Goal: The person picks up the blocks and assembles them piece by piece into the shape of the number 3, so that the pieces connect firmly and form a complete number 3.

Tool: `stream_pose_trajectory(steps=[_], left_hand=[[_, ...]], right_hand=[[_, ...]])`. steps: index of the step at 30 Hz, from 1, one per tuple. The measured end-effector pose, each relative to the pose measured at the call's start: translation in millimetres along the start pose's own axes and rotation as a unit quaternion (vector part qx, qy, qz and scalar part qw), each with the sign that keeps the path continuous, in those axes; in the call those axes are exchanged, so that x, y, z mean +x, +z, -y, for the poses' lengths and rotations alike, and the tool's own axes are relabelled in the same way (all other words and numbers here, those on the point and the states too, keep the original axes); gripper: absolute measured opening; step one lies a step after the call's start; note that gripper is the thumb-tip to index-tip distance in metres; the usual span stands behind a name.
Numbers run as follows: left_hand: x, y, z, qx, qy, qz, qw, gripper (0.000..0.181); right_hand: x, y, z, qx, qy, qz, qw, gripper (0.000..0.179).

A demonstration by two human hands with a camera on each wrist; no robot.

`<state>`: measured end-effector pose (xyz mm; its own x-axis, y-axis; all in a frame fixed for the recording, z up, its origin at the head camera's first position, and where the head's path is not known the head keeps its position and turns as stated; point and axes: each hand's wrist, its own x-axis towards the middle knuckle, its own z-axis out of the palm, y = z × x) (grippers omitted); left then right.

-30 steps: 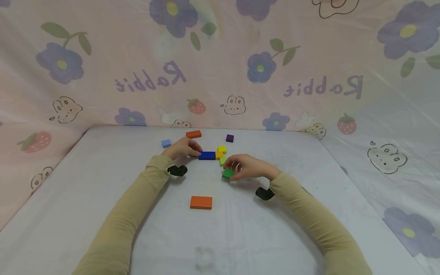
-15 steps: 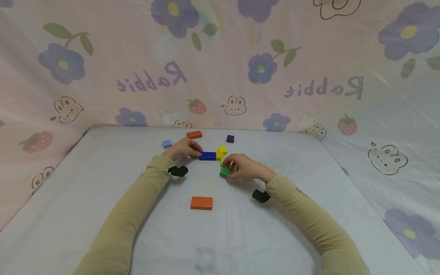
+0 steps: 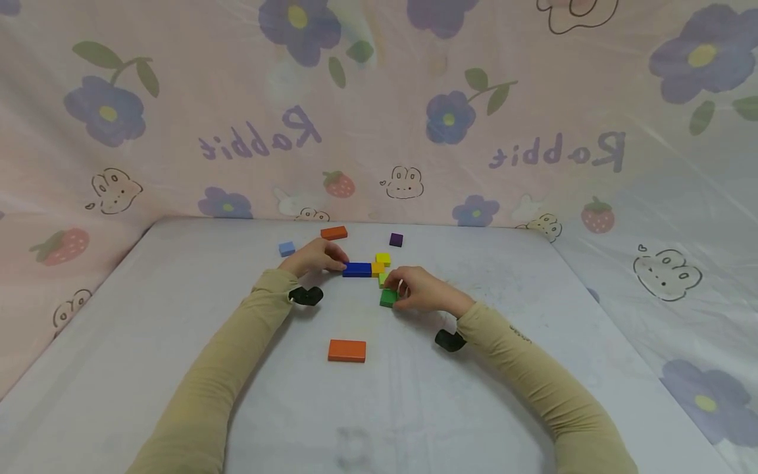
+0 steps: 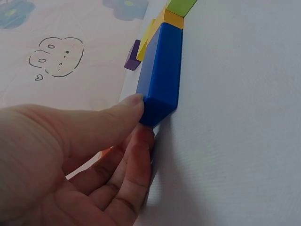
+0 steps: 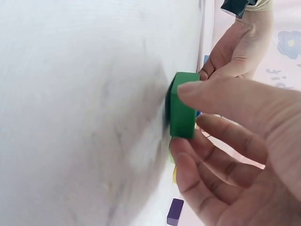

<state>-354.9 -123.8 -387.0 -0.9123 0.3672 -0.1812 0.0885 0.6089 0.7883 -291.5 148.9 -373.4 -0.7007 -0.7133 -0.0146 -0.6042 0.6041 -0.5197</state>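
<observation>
In the head view my left hand [image 3: 316,257] is at the left end of a long dark blue block [image 3: 357,270]. The left wrist view shows its thumb and curled forefinger pinching that end of the blue block [image 4: 162,70]. An orange-yellow block [image 3: 378,269] touches the blue block's right end. A yellow block [image 3: 383,259] lies just behind it and a lime green block [image 3: 382,280] in front, partly hidden by my right fingers. My right hand [image 3: 423,289] pinches a green block [image 5: 184,110] between thumb and fingers, near the lime one and low at the table.
A flat orange block [image 3: 347,351] lies nearer the front of the white table. Further back are a red-orange block [image 3: 334,232], a light blue block [image 3: 287,249] and a purple block [image 3: 396,239]. A patterned curtain [image 3: 367,145] stands behind the table.
My right hand has moved slightly left with the green block, which now sits straighter in front of the lime block. My left hand has stayed at the blue block.
</observation>
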Motion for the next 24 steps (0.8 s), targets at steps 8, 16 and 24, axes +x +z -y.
stream_pose_trajectory(steps=[8, 16, 24], left_hand=[[0.4, -0.4, -1.1, -0.018, 0.001, -0.004, 0.9998, 0.023], [0.8, 0.3, -1.1, -0.026, -0.008, -0.002, 0.9996, 0.023], [1.0, 0.6, -0.8, -0.024, -0.007, -0.003, 0.9997, 0.023]], right_hand=[[1.9, 2.2, -3.4, -0.001, 0.017, -0.013, 0.9998, 0.037], [2.9, 3.3, -3.2, 0.001, 0.027, -0.025, 0.9993, 0.034], [3.6, 3.3, -2.3, 0.001, 0.036, -0.03, 0.9989, 0.033]])
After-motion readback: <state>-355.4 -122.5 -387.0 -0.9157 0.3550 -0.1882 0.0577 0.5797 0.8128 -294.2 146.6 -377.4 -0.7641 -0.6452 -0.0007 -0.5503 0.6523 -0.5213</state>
